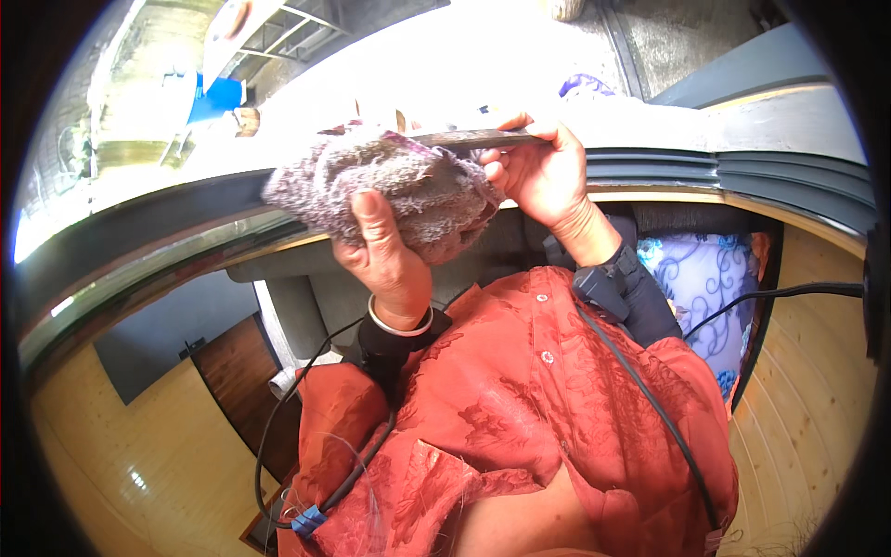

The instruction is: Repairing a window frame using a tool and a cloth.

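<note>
My left hand is closed round a fluffy purple-grey cloth, its thumb pressed on the near side. The bunched cloth hides most of the fingers. From the far right side of the cloth runs a long, dark, flat strip; its left end is covered by the cloth, so its kind cannot be told. My right hand grips the strip's right end between thumb and fingers. Both hands are raised in front of my chest, close together.
Just beyond my hands runs a dark window frame with a grooved track. A grey sofa stands below it, with a blue-flowered cushion at the right. Black cables hang along my arms. Outside, a blue object shows in bright glare.
</note>
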Action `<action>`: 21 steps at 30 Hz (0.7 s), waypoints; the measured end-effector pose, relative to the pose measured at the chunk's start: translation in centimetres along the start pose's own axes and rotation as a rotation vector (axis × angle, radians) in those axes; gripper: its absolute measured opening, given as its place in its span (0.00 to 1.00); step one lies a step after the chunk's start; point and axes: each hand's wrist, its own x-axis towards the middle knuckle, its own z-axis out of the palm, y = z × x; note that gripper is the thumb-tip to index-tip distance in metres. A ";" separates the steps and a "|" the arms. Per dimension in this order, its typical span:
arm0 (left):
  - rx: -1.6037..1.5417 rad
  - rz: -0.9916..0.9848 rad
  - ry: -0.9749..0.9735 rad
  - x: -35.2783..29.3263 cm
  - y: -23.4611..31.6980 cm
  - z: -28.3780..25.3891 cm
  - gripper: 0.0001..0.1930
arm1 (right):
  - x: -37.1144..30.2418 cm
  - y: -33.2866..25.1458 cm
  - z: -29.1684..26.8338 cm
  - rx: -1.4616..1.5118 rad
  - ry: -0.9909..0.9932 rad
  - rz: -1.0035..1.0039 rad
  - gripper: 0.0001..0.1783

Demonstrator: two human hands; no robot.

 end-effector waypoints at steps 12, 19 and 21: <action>-0.194 0.137 -0.095 1.5 4.6 1.8 0.22 | 0.9 0.5 5.6 0.014 -0.126 -0.053 0.21; -0.330 0.163 -0.127 3.5 10.0 2.6 0.21 | 2.2 3.0 10.8 -0.013 -0.173 -0.084 0.20; -0.360 0.156 -0.050 4.3 11.5 3.1 0.21 | 2.8 3.5 12.4 -0.018 -0.170 -0.096 0.20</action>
